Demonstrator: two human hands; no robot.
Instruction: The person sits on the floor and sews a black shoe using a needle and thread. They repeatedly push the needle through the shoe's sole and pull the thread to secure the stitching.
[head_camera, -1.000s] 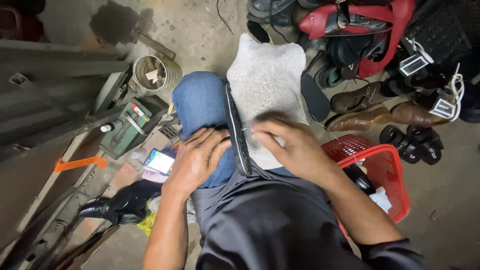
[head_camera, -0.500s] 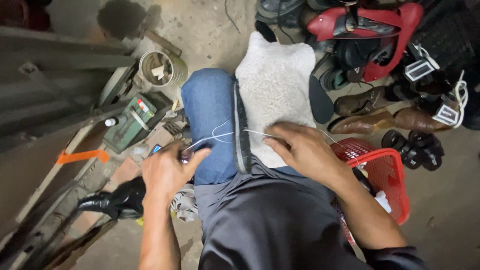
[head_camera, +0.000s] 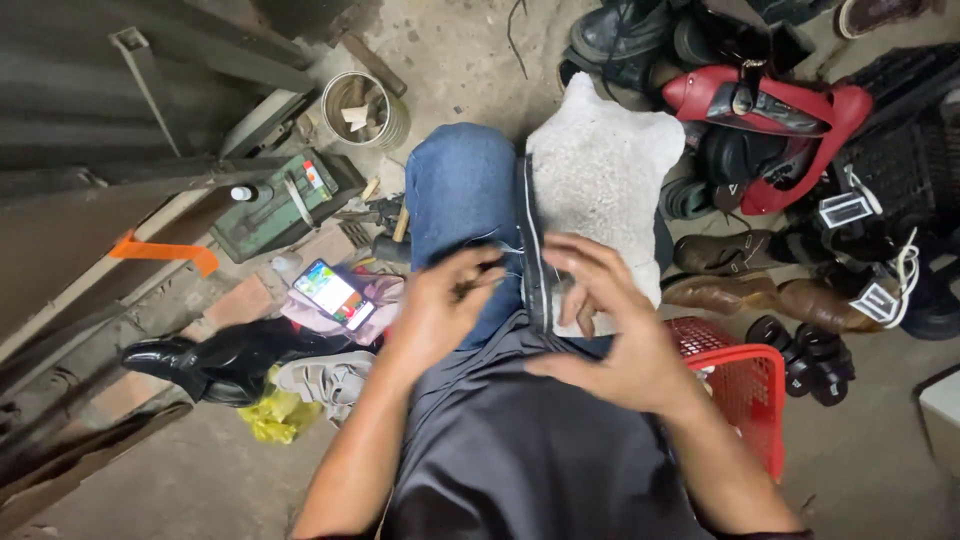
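Here we see the left hand (head_camera: 440, 310) at frame centre pinching a thin white thread (head_camera: 500, 245), while the right hand (head_camera: 605, 335) hovers with fingers spread beside the grey fleece-lined sole (head_camera: 600, 170) lying across the knees, just above the red basket (head_camera: 745, 385).

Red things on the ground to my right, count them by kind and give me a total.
Red plastic basket: 1
Red strapped bag: 1
Total: 2
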